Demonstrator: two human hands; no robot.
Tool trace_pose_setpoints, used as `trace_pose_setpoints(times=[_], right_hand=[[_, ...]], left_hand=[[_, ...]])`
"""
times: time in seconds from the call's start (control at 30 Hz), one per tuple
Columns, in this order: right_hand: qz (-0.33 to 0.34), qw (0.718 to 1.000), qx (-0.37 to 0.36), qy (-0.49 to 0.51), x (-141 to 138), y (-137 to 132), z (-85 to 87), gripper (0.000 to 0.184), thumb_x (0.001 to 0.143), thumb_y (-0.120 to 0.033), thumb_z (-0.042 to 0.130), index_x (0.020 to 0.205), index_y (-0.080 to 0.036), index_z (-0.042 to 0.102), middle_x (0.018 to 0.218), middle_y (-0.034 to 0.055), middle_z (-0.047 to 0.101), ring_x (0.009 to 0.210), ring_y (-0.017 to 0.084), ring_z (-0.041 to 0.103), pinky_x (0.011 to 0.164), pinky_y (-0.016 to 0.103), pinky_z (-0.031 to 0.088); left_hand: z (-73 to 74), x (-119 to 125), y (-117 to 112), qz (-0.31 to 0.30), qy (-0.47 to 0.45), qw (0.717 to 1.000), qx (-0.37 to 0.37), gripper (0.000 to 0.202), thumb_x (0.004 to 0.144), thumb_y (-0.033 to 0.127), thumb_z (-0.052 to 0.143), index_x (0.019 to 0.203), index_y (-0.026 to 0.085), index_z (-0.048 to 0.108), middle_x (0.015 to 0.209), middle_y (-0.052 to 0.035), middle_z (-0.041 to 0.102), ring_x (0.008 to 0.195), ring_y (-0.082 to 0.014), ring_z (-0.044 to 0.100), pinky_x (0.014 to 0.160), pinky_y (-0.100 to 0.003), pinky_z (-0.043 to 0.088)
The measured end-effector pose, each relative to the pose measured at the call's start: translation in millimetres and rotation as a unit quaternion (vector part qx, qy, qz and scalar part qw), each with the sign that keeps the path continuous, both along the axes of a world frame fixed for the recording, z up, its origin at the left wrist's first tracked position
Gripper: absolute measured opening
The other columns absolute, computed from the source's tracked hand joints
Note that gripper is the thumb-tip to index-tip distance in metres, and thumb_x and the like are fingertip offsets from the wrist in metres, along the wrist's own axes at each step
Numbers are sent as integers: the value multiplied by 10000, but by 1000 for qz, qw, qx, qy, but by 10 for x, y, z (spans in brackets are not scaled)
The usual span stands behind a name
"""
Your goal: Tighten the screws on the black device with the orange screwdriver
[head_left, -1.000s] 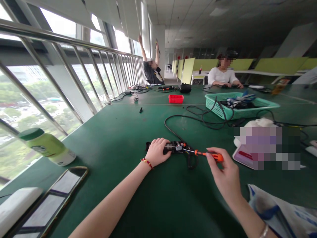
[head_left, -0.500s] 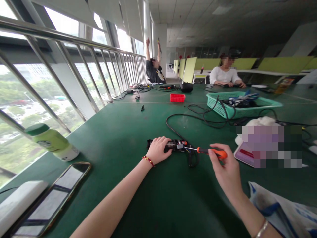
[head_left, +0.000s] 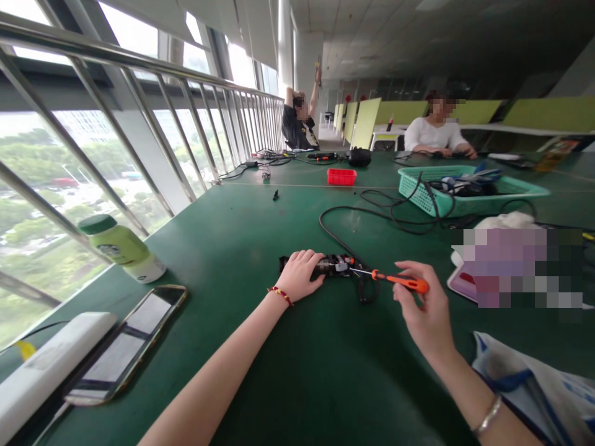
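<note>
On the head view, I have the left hand laid over a long black cylindrical device, fingers partly curled over its smooth, dark barrel. That device lies flat on the glossy green tabletop, small wires and grey and orange parts bared at its right end. I see the right hand loosely closed on an orange-and-black screwdriver, thumb below the rounded handle and forefinger above. Its slim metal shaft points left at the exposed parts; I can't tell whether the tip touches them. A thin, rubbery-looking black cable curves behind the device. Farther off I make out a red, ribbed rectangular tray and, to its right, a mint-green basket of perforated plastic.
</note>
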State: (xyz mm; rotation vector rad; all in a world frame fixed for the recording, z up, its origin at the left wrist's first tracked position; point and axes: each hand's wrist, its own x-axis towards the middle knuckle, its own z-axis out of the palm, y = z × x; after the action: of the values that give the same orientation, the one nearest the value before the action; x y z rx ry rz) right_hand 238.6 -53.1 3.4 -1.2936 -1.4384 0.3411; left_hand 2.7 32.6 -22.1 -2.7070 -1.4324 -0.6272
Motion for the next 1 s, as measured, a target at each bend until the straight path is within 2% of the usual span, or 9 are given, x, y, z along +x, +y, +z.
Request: trace_pose_setpoints(times=[0.1,0.2,0.33,0.4,0.47,0.6,0.67,0.8,1.0], right_hand=[[2,999,-33,6,-9,-20,27,256,832,-387,552,1004,-200,575,631,-33,517,460,97,461,409,210,366],[-2,999,-50,-3,-4,-15,39,247,844,-412,540,955,-198,599,579,-45,497,403,80,393,381,210,325],[-22,999,30,-3,-31,12,17,265,772,-320,620,1006,-208,566,826,15,583,684,140,584,629,264,490],[-26,998,50,5,-56,15,9,291,762,-307,626,1025,-210,546,921,37,581,792,162,602,717,296,501],[-25,999,23,17,-72,6,9,291,789,-340,608,1039,-211,535,813,12,570,680,143,577,625,274,489],[-16,997,-64,43,-61,-11,8,289,825,-447,569,983,-205,573,582,-49,476,428,92,405,401,224,350],[-16,997,-59,49,-49,-2,-2,285,812,-440,590,978,-208,582,633,-41,486,455,89,430,425,225,376],[-10,998,-3,70,-44,21,-16,318,776,-376,642,1034,-216,543,892,14,544,700,127,577,645,271,500],[-6,996,-69,55,-55,-12,2,307,814,-454,590,1001,-212,569,592,-56,465,430,85,415,389,205,368]], left_hand=[[12,7,-5,1,-5,1000,-5,339,827,300,530,1152,209,516,1084,-66,596,1016,-237,543,942,-390,391],[14,15,6,-1,-8,1000,-4,334,821,299,536,1139,198,522,1073,-64,606,1004,-236,547,931,-392,397],[8,16,16,-3,-7,1000,4,337,824,306,536,1142,196,519,1067,-57,608,1006,-231,544,937,-386,396],[10,16,14,-3,-6,1000,3,343,825,310,534,1146,191,518,1071,-59,608,1007,-230,545,937,-383,397],[15,18,10,-2,-5,1000,1,342,823,310,533,1143,189,519,1072,-61,611,1006,-231,547,935,-384,399],[28,22,5,0,-6,1000,0,343,816,299,539,1139,187,525,1066,-59,614,1002,-230,549,934,-383,401],[30,21,7,0,-9,1000,1,346,815,300,540,1142,185,525,1063,-59,612,997,-228,550,931,-382,403],[24,19,14,1,-10,1000,1,339,816,304,538,1135,189,529,1056,-60,609,991,-228,553,923,-383,407],[8,13,22,-2,-9,1000,1,351,809,298,540,1140,184,529,1061,-63,607,991,-229,555,922,-388,406]])
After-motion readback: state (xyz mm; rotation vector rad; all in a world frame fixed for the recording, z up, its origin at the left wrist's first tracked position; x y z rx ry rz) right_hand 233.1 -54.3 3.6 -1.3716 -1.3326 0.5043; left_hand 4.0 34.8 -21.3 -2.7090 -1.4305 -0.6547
